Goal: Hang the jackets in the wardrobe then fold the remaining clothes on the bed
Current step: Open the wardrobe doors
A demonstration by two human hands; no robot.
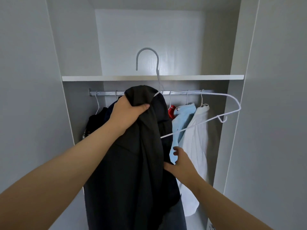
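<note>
The jacket (pixel 132 163) is black or very dark charcoal, matte, and bunched into long vertical folds. It hangs in front of the open wardrobe (pixel 74 113), from the left hand's grip down past the bottom edge of the view. The left hand (pixel 127 113) clutches its crumpled top, with the thumb curled across the front of the cloth and the fingers hidden behind it. Out of the fabric just right of that grip rises a white wire hanger (pixel 216 98). Its hook stands above the grip in front of the shelf (pixel 152 78) and catches on nothing. One of its shoulders sticks out bare well to the right, tilted, with a small notch near its far end, and its other shoulder is buried in the jacket. Below and to the right of the grip, the right hand (pixel 180 165) meets the jacket's right edge with its thumb lying on the dark cloth. I cannot tell whether its fingers pinch the fabric. Behind the grip runs the metal rail (pixel 108 93). To the right of the grip hang a red garment (pixel 172 112), a light blue garment (pixel 182 120) and a white shirt (pixel 196 143), and to its left hang dark clothes (pixel 96 120).
</note>
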